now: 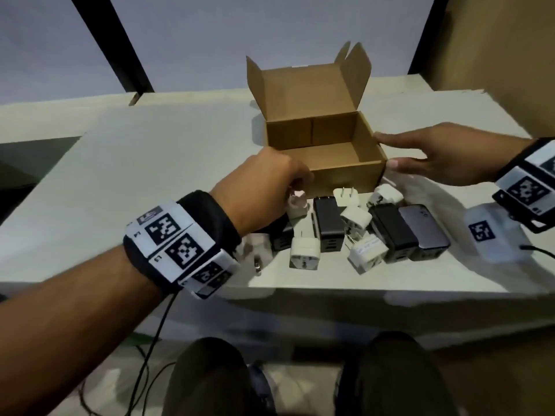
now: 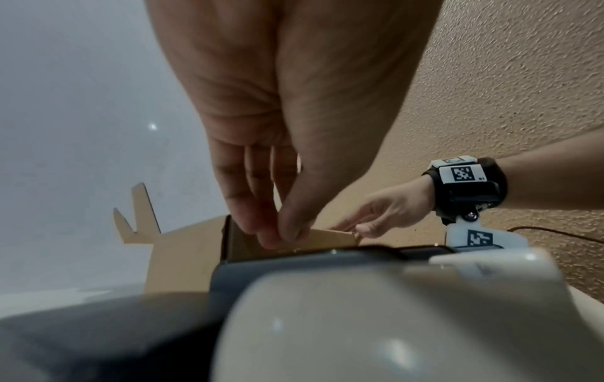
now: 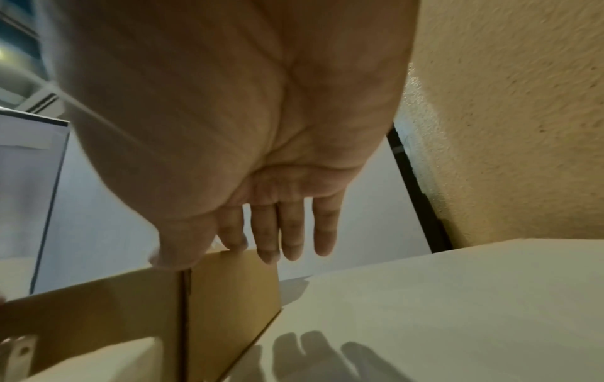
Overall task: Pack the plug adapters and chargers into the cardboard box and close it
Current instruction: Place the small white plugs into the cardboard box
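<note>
The cardboard box (image 1: pixel 345 172) stands open and empty at mid table, its lid flaps upright behind. My left hand (image 1: pixel 303 178) pinches the box's front wall near the left corner; in the left wrist view thumb and fingers (image 2: pixel 281 235) close on that cardboard edge (image 2: pixel 330 237). My right hand (image 1: pixel 387 151) lies against the box's right wall (image 3: pixel 229 297) with straight fingers (image 3: pixel 291 232), the thumb at the front right corner. Several white plug adapters (image 1: pixel 301 255), black chargers (image 1: pixel 328 226) and a grey charger (image 1: pixel 426 232) lie loose in front of the box.
The pale table (image 1: pixel 150 175) ends at a front edge just below the pile. A beige textured wall (image 1: pixel 495 55) rises at the right and a black post (image 1: pixel 114 46) at the back left. Cables (image 1: pixel 156 334) hang to the floor by my knees.
</note>
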`<act>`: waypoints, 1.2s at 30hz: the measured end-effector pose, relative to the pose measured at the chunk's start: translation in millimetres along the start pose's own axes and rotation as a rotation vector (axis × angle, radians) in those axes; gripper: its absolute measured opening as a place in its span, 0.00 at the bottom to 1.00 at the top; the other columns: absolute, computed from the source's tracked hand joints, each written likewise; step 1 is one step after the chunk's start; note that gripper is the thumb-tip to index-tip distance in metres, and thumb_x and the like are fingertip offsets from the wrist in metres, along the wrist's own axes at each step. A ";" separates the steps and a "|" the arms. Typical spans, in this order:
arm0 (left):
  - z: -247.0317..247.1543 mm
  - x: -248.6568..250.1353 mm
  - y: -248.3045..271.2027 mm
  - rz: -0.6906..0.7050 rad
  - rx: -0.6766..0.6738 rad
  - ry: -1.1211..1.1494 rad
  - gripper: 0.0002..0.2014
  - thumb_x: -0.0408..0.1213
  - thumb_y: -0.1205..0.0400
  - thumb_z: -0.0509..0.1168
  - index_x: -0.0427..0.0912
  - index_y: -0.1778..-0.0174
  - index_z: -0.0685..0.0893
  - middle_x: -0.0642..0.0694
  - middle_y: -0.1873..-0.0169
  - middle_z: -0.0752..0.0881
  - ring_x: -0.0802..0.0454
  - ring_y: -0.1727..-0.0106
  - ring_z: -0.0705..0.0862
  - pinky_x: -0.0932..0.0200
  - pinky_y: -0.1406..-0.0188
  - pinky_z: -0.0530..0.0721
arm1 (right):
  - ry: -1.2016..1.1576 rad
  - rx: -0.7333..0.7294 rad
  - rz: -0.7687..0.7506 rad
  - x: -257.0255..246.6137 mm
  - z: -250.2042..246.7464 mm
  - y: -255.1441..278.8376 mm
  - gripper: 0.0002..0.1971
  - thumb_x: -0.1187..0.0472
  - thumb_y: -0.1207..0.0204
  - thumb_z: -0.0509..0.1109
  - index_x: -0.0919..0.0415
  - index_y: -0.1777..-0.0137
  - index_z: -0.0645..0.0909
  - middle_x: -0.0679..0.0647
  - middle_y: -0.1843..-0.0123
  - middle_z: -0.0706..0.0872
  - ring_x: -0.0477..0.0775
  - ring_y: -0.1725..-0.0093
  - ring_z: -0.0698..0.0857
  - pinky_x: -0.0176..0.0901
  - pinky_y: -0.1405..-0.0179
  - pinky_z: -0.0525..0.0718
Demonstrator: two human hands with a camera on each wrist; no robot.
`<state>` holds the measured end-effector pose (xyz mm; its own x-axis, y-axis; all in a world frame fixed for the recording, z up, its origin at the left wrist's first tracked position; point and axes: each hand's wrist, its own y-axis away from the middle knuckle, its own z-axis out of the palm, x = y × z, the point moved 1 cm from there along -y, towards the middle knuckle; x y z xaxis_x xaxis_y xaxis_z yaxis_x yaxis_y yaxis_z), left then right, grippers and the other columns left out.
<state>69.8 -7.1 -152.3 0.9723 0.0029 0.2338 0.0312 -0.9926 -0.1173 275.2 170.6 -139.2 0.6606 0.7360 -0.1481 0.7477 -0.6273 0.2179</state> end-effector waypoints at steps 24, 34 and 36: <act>-78.4 0.6 -41.7 -0.007 0.202 -0.077 0.09 0.29 0.21 0.71 0.41 0.47 0.90 0.46 0.52 0.91 0.58 0.57 0.85 0.69 0.52 0.78 | 0.146 0.042 0.048 -31.2 -7.0 -20.4 0.34 0.34 0.24 0.62 0.51 0.22 0.69 0.56 0.30 0.81 0.59 0.32 0.79 0.52 0.33 0.76; -37.4 -22.7 -88.8 -0.168 -0.123 -0.297 0.07 0.31 0.20 0.68 0.39 0.47 0.88 0.43 0.52 0.89 0.49 0.56 0.86 0.57 0.48 0.86 | 0.144 0.004 0.009 -23.1 -11.6 -24.7 0.34 0.33 0.26 0.62 0.52 0.24 0.73 0.51 0.26 0.79 0.55 0.29 0.78 0.50 0.30 0.74; -31.0 -25.1 -92.1 -0.205 -0.174 -0.368 0.07 0.33 0.20 0.69 0.39 0.48 0.88 0.42 0.52 0.89 0.45 0.53 0.88 0.52 0.49 0.87 | 0.143 0.001 -0.003 -22.4 -12.1 -26.2 0.34 0.33 0.26 0.62 0.53 0.25 0.74 0.51 0.26 0.79 0.55 0.30 0.79 0.50 0.30 0.74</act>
<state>35.3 80.5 -117.5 0.9687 0.2128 -0.1275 0.2225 -0.9726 0.0672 240.0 173.7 -130.0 0.6424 0.7663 -0.0098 0.7496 -0.6256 0.2163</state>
